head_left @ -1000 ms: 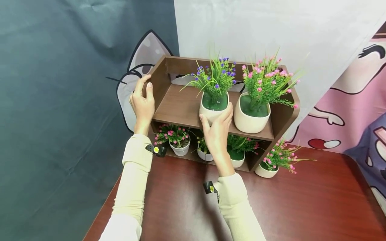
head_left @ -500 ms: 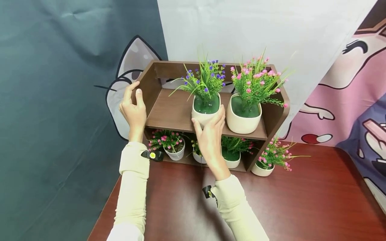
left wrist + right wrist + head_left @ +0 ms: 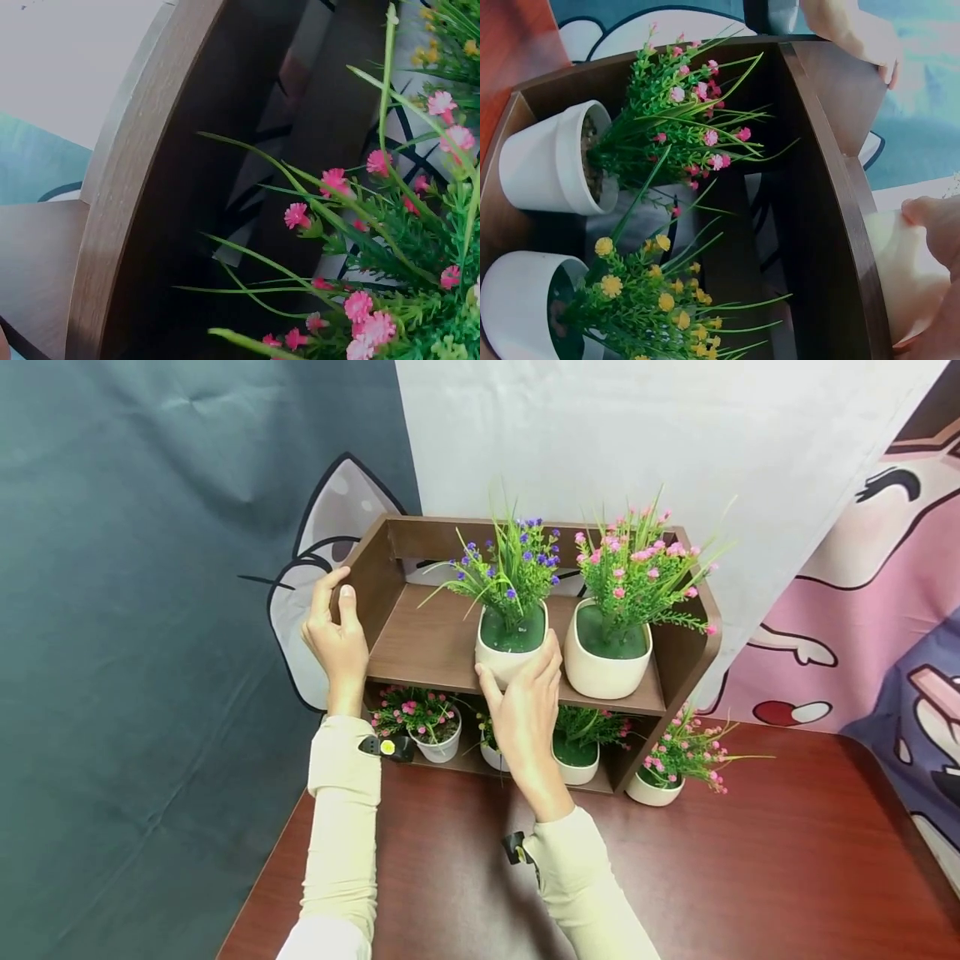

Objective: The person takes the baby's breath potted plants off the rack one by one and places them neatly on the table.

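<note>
In the head view my right hand (image 3: 525,714) grips the front of a cream pot (image 3: 504,662) holding a purple-flowered artificial plant (image 3: 517,564). Its thumb is at the left side of the pot and the fingers at the right. The pot stands upright on the top board of a brown two-tier shelf (image 3: 420,643), right at the front edge. My left hand (image 3: 335,639) holds the shelf's left side panel (image 3: 375,581), thumb toward the inner face. The right wrist view shows the right hand (image 3: 939,240) around the pot's pale wall (image 3: 900,270).
Beside the gripped pot stands another cream pot (image 3: 609,668) with pink flowers. Several potted plants fill the lower tier, among them a white pot (image 3: 544,161) and one with yellow flowers (image 3: 666,302). Another pink-flowered pot (image 3: 654,789) stands on the red-brown table (image 3: 750,860), right of the shelf.
Over the last second the scene has shifted left and slightly down in the head view. Both hands keep about the same places on the pot and the side panel.
</note>
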The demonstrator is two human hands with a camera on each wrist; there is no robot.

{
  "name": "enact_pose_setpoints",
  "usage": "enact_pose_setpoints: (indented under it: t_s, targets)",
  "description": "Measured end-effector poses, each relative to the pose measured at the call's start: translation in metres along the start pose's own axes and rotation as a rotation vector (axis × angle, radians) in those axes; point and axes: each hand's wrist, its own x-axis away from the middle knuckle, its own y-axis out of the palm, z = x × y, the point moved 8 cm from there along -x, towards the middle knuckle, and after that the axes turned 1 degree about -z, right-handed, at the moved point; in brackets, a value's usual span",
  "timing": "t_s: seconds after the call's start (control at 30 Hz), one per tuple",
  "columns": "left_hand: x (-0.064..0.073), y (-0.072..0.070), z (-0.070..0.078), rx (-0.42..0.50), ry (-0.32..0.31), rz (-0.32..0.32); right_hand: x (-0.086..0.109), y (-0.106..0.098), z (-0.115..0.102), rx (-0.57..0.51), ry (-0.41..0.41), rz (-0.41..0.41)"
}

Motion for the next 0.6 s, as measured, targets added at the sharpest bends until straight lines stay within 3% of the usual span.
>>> enact_pose_setpoints:
  t_s: [0.17, 0.37, 0.6]
  targets:
    - [0.000, 0.005, 0.002, 0.007, 0.019, 0.001, 0.001, -0.003, 0.002, -0.013, -0.018, -0.019]
    - [0.002, 0.008, 0.003, 0.014, 0.019, -0.023, 0.010, -0.012, 0.007, -0.167, -0.046, -0.108]
    - [0.001, -0.002, 0.002, -0.027, 0.010, -0.022, 0.022, -0.016, 0.001, -0.182, -0.124, -0.139]
